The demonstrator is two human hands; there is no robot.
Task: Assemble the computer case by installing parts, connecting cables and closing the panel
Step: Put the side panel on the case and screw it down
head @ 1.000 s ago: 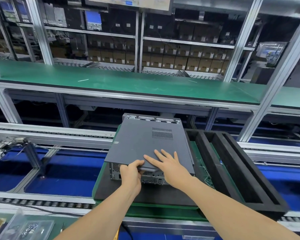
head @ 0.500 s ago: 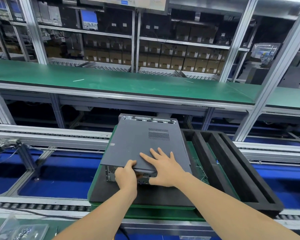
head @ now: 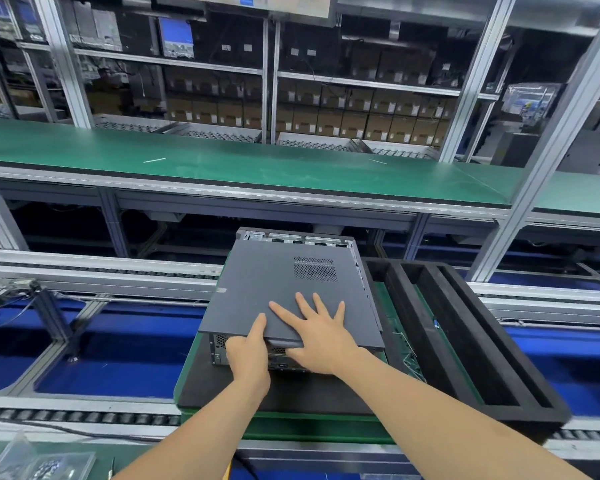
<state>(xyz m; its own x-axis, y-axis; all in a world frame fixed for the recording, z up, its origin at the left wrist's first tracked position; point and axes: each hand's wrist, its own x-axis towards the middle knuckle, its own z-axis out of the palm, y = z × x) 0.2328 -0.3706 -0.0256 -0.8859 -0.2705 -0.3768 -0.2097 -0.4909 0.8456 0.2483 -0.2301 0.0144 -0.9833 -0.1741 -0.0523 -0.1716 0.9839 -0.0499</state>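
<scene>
Computer case [head: 293, 237] lies flat on a black foam pad [head: 222, 393], straight ahead of me and just below centre view. Its grey side panel [head: 257, 289] sits on top with the vent grille at the far right. Panel overhangs the near end, where the ports show underneath.

Right hand [head: 321, 336]: palm down on the near part of the panel, fingers [head: 303, 303] straight and spread, gripping nothing. Thumb reaches left along the panel's near lip. Forearm comes in from lower right.

Left hand [head: 248, 358]: at the near edge, just left of the right hand. One digit lies straight on top of the panel, the rest are curled below the edge, pinching it.

Pad rests on a green pallet [head: 291, 427] on the roller conveyor [head: 84, 415]. Slotted black foam tray [head: 465, 341] is just right of the case. Green tabletop [head: 257, 168] runs across beyond.
</scene>
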